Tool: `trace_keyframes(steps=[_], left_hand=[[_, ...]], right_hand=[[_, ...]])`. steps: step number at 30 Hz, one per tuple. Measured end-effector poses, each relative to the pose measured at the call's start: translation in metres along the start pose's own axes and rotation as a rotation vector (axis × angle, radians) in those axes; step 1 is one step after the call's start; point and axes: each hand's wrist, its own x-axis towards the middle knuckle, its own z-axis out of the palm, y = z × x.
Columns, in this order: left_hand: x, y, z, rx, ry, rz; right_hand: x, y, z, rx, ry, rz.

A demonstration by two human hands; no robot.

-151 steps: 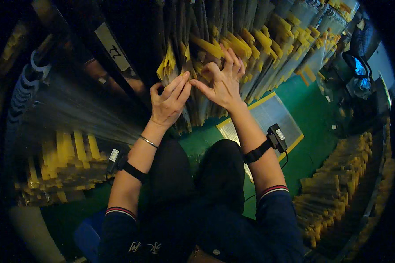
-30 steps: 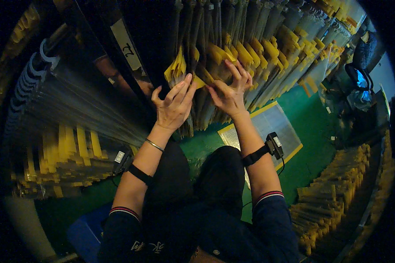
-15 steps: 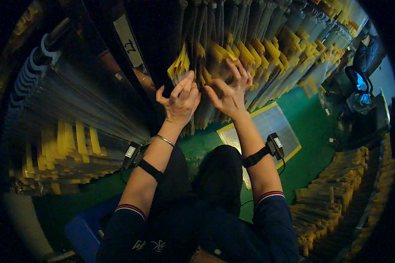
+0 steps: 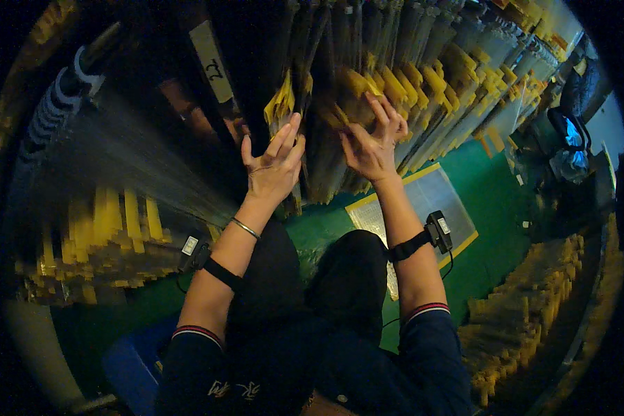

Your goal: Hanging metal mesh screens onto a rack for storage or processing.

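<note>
Translucent hanging sheets [image 4: 433,128] with yellow edge strips fill the rack in front of me, packed close together. My left hand [image 4: 273,166] has its fingers stretched and its thumb apart, touching or very near the lower end of a small bunch of yellow-edged sheets [image 4: 279,104]. To the right of a dark gap, my right hand [image 4: 376,151] lies against the main row, thumb and fingers spread at the blurred yellow strips [image 4: 357,87]. Neither hand plainly grips a sheet; the fingertips' contact is partly hidden.
A dark post [image 4: 200,76] with a white label stands left of my left hand. Farther left hang more sheets on grey hooks [image 4: 55,104]. A yellow-bordered sheet [image 4: 437,201] lies on the green floor [image 4: 503,208]. Yellow-edged stacks [image 4: 527,312] stand at lower right; a blue container [image 4: 132,364], lower left.
My left hand has shifted left and slightly down, my right hand slightly right, so they are farther apart. The gap between the small bunch and the main row has widened.
</note>
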Motion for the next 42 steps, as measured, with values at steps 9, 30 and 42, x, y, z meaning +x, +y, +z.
trace_keyframes(steps=[9, 30, 42], left_hand=[[-0.003, -0.006, 0.004, -0.087, 0.024, 0.005], [0.010, 0.011, 0.003, -0.089, 0.135, -0.118], [0.011, 0.015, 0.000, -0.123, 0.142, -0.151]], right_hand=[[0.000, 0.003, 0.002, -0.031, -0.041, -0.018], [0.016, -0.036, -0.001, -0.067, 0.015, 0.182], [0.009, -0.022, 0.008, -0.030, 0.080, 0.132]])
